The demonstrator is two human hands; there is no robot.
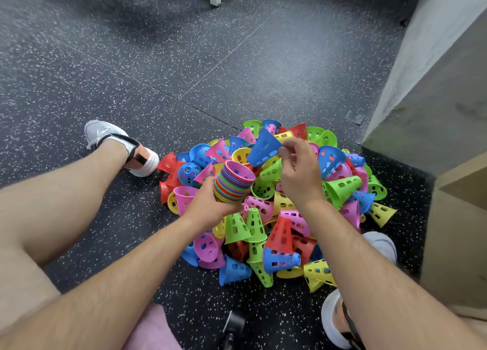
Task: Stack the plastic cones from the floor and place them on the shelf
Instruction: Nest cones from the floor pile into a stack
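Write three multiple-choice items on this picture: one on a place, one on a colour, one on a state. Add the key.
1. The pile of loose cones lies: A. on a table; B. on the speckled floor; C. in a box.
2. The cone that the right hand pinches is: A. blue; B. red; C. yellow.
3. The left hand: A. lies flat on the ground; B. hangs empty; C. grips the stack of nested cones.

Key: 1 B, the pile spreads over the dark speckled floor. 2 A, the pinched cone is plainly blue. 3 C, the hand is curled round the stack's lower part.
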